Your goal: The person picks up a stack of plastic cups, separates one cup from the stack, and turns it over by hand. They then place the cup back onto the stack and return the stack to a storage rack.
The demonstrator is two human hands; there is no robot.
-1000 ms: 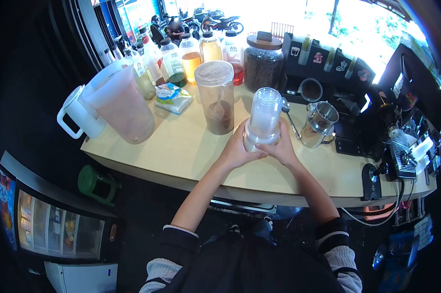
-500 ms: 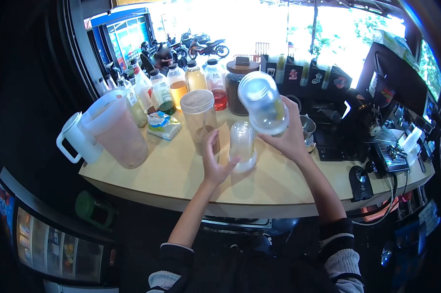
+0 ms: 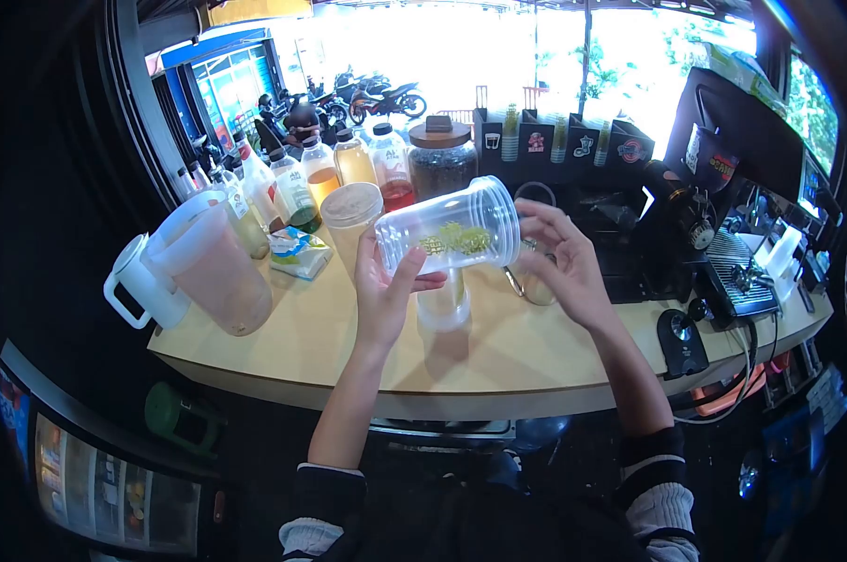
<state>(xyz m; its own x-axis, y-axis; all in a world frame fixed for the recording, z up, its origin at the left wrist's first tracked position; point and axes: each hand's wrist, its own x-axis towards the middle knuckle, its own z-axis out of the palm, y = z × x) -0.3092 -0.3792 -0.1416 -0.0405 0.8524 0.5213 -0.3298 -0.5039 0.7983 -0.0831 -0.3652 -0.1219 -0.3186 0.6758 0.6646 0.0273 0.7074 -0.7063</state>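
Observation:
A nested stack of clear plastic cups (image 3: pixel 447 225) with a yellow-green print lies tilted on its side above the counter. My left hand (image 3: pixel 386 290) is wrapped round its base end, thumb across the near side. At the rims, my right hand (image 3: pixel 564 262) has its fingers spread and slightly curled, fingertips right beside the edge. Behind and below the cups, another clear cup stack (image 3: pixel 444 314) stands upside down on the counter (image 3: pixel 349 347), partly hidden. Close behind my left hand is a lidded canister (image 3: pixel 351 208).
Left on the counter are a frosted pitcher (image 3: pixel 219 272), a white jug (image 3: pixel 138 286) and a small packet (image 3: pixel 299 253). Several bottles (image 3: pixel 322 173) and a dark-filled jar (image 3: pixel 442 159) line the back. An espresso machine (image 3: pixel 723 244) occupies the right end.
The cup stack has come down leftward and turned from near upright onto its side. My left hand has risen and taken its base; my right hand has loosened to the rim end.

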